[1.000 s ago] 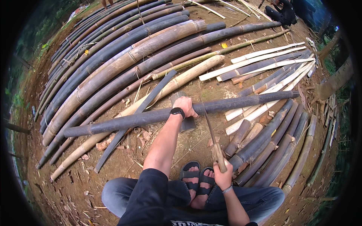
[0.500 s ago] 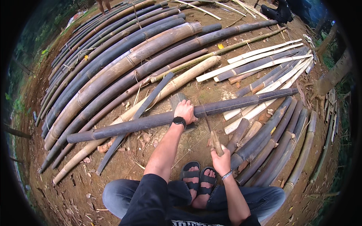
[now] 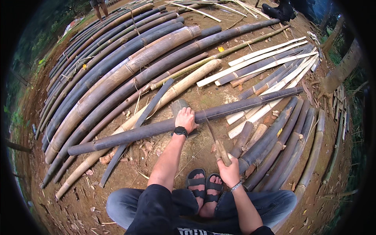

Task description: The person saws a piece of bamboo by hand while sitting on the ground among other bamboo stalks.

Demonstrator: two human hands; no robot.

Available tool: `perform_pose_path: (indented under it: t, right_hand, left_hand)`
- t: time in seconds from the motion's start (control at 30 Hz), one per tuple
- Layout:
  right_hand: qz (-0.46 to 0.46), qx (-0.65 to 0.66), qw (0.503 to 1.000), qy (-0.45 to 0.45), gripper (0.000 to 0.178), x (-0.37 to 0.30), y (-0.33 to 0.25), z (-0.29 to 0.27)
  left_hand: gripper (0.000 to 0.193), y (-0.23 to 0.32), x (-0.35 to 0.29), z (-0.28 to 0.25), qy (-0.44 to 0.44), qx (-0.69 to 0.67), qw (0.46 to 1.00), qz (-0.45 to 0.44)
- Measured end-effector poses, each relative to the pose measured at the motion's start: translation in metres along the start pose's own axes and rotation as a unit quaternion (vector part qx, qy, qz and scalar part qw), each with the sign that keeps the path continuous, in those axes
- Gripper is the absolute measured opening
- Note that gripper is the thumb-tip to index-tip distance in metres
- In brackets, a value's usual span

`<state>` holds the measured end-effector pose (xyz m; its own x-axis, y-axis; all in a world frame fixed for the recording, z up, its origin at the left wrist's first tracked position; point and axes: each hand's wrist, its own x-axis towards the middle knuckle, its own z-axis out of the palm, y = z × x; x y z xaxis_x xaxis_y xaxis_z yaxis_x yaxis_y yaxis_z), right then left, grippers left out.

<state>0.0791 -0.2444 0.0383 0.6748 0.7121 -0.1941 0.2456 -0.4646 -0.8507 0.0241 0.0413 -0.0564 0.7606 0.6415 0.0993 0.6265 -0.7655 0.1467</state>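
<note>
A long dark bamboo pole [image 3: 243,105] lies crosswise in front of me, resting on a short wooden block [image 3: 178,105]. My left hand [image 3: 186,118], with a black watch on the wrist, grips the pole near its middle. My right hand [image 3: 229,170] holds a machete [image 3: 214,137] by its wooden handle; the blade points away from me and its tip touches the pole just right of my left hand. My sandalled feet [image 3: 204,187] rest on the dirt below the pole.
Many long whole bamboo culms [image 3: 117,74] lie side by side at the left and back. Pale split strips [image 3: 266,58] lie at the back right, and dark split pieces [image 3: 282,145] at the right. A person's legs [image 3: 98,6] stand at the top left; someone sits at the top right [image 3: 280,9].
The pole has slid a little to the right under my left hand. My right hand has brought the machete up, its blade tip now against the pole.
</note>
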Motion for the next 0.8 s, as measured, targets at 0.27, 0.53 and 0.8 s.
perform_pose_path:
  t: [0.27, 0.53, 0.8]
  right_hand:
    - [0.001, 0.043, 0.999, 0.006, 0.012, -0.039, 0.043, -0.008]
    - [-0.038, 0.018, 0.998, 0.052, 0.015, -0.048, 0.038, 0.017]
    - [-0.1, 0.008, 0.994, 0.031, 0.02, -0.052, 0.069, 0.017]
  left_hand:
    - [0.074, -0.009, 0.021, -0.019, -0.128, 0.006, 0.992, -0.018]
    - [0.063, -0.015, 0.016, -0.023, -0.181, -0.015, 0.983, -0.016]
    - [0.067, -0.03, -0.018, -0.026, -0.109, -0.001, 0.993, -0.044]
